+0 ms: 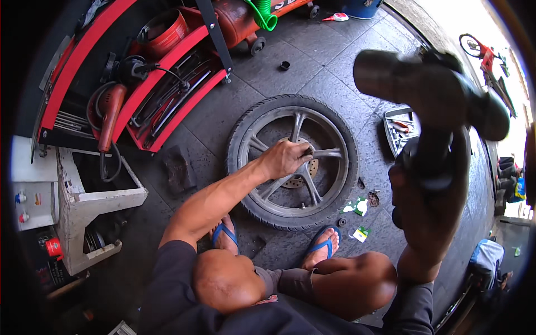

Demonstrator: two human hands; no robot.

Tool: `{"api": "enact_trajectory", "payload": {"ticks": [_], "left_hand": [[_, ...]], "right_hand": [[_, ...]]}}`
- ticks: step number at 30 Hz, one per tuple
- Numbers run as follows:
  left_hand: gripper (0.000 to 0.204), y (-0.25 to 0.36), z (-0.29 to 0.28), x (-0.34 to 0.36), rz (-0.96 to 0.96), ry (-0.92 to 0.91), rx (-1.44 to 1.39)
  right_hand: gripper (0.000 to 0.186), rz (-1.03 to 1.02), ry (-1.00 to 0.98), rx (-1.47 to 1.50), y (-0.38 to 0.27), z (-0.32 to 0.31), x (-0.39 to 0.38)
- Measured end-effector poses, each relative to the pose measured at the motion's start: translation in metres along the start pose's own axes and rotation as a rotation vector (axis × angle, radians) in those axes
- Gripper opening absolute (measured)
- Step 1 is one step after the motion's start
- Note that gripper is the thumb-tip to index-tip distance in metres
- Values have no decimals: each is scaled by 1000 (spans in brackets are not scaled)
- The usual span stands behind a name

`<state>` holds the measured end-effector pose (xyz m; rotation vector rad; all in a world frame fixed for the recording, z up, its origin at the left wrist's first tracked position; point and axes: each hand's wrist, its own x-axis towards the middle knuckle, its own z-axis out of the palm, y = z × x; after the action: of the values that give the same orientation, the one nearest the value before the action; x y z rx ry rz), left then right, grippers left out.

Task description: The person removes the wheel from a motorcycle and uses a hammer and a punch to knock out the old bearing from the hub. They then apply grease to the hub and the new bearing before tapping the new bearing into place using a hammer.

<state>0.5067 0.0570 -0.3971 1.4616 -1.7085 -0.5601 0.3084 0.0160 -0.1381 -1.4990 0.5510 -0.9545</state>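
Note:
A motorcycle wheel [341, 117] with grey spokes and a black tyre lies flat on the floor in front of my feet. Over its hub, my left hand [286, 160] is closed around a short dark metal rod [308, 151]; only its top end shows above the fist, and its lower end is hidden. A brake disc [314, 167] with holes partly shows beneath that hand. High at the right and close to the camera, my right hand [427, 206] grips a ball-peen hammer [435, 92], its head raised well above the wheel.
Right of the wheel sits a tray of small tools [403, 129]. A red tool cart [184, 120] stands at the left, near a worn white wooden stand [100, 195]. A black cap [285, 65] and a dark block [180, 169] lie on the tiles. Behind is a red air compressor [231, 25].

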Motion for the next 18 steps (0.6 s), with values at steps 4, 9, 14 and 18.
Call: {"api": "enact_trajectory", "payload": {"ticks": [4, 9, 14, 18], "left_hand": [[19, 1, 2, 4, 26, -8, 26], [18, -5, 1, 4, -41, -69, 25], [18, 0, -15, -5, -93, -38, 64], [17, 6, -17, -8, -145, -60, 126]], "right_hand": [[60, 317, -460, -793, 61, -32, -10], [61, 266, -355, -697, 63, -35, 7], [72, 30, 32, -256, 1, -9, -3], [68, -100, -478, -719, 37, -26, 1]]}}
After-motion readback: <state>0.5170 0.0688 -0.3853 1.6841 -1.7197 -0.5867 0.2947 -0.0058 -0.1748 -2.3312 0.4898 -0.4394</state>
